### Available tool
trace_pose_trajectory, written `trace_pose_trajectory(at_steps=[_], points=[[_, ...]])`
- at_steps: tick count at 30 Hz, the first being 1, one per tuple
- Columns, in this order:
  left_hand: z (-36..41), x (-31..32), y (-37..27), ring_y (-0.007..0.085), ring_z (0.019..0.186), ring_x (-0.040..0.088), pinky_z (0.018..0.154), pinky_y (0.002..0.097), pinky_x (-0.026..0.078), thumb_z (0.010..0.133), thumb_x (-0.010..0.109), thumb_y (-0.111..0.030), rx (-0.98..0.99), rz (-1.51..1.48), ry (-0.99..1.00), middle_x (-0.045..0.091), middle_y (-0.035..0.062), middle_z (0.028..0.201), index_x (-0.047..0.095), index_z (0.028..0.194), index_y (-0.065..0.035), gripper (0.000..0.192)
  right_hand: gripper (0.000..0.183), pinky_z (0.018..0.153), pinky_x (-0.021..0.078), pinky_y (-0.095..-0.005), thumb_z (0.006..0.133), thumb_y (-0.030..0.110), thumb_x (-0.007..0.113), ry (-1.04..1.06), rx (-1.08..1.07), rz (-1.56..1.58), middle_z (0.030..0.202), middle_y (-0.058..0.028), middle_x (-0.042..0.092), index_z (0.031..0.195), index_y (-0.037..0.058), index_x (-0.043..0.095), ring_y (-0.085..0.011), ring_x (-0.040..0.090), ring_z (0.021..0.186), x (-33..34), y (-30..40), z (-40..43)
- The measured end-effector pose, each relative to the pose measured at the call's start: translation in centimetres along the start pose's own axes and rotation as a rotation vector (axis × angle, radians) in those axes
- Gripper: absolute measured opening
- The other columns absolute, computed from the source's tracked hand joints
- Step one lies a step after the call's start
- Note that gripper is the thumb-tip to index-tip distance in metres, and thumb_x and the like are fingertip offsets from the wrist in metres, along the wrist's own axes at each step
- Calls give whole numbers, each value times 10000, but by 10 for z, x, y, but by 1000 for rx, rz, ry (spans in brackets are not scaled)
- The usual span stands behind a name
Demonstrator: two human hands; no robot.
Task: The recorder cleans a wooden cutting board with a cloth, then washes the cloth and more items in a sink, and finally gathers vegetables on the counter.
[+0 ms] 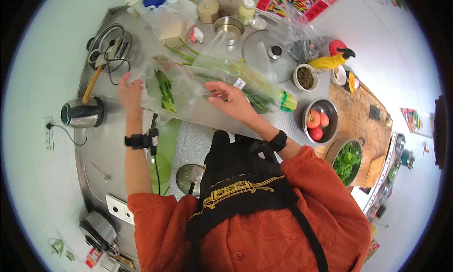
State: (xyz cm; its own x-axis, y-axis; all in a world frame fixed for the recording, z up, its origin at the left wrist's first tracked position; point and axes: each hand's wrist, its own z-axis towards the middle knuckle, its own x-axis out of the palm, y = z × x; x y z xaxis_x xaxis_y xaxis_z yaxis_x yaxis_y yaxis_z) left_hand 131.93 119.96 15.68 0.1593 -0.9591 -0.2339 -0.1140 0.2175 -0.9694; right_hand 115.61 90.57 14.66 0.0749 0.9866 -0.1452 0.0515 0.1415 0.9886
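Observation:
Clear plastic bags of green vegetables lie on the metal counter before me. My left hand (130, 91) is raised at the left side of a thin clear bag (187, 89), its fingers bent; whether it grips the film cannot be told. Inside or under that bag is a bunch of leafy greens (164, 91). At the bag's right side, my right hand (228, 98) has curled fingers near the film, and its grip is unclear too. Beyond and right of it lies a longer bag (244, 70) with long green stalks. A bundle with a green band (289, 101) sticks out at its right end.
On the right are a steel bowl of tomatoes (320, 125), a pot of leafy greens (347, 162) and a wooden board (370, 130). A glass lid (258, 56) and a small steel pot (229, 28) stand behind. An electric kettle (83, 112) is at left.

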Motion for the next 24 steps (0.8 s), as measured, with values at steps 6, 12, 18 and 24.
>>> trace_pose_trajectory(at_steps=[6,12,18,24], points=[[22,-30,-32,70,664,512,562,193,388,749,610,-59,14,-135,-164,604,32,797,556,1066,-47,321,545,846,451,-341,724,317,689,-514,197,-430,1042,-168,609,1123,-20,537,-255,584,982,-155,-94,-21],[18,-35,-17,158,933,499,769,282,401,763,641,-147,74,72,-245,560,81,1026,553,1066,-39,333,730,887,425,-348,682,500,664,-229,378,-634,1112,-194,574,1155,-36,514,-294,554,1038,-177,-105,-38],[-62,34,-98,217,1167,392,925,330,355,793,615,-130,539,628,-563,480,138,1184,502,1133,7,383,803,942,373,-340,651,589,634,-68,421,-687,1158,-184,549,1198,17,498,-303,513,1092,-166,-118,-38],[-149,111,-131,260,1028,531,916,335,385,798,534,16,955,202,-43,544,178,1123,502,1105,68,313,573,1002,266,-436,652,444,682,-210,273,-624,1048,-134,596,1062,63,561,-291,531,1034,-152,-123,-32]])
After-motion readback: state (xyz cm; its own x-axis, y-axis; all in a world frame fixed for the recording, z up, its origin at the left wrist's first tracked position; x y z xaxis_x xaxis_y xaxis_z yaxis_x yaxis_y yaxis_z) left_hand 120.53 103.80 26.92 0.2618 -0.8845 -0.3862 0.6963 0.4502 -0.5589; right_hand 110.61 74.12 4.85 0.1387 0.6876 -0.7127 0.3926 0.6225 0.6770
